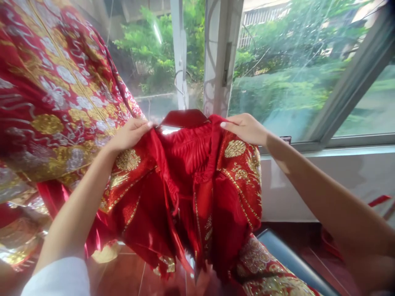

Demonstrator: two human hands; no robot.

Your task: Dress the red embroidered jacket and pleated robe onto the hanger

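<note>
A red jacket (166,176) with gold embroidery and beaded trim hangs in front of me on a dark red hanger (185,118) with a metal hook. My left hand (131,132) pinches its left shoulder near the collar. On the other side my right hand (245,128) pinches the right shoulder between thumb and fingers. Both arms are stretched forward, so the jacket is spread between them. Its front falls apart, showing pleated red cloth inside, and ties dangle at the middle. The lower hem is blurred.
A larger red garment (61,90) with gold and silver embroidery hangs close at left. Windows (293,74) with greenery outside stand behind the jacket. An embroidered red cloth (265,267) lies low at right, beside a dark padded bench (290,255). The floor (123,273) is red tile.
</note>
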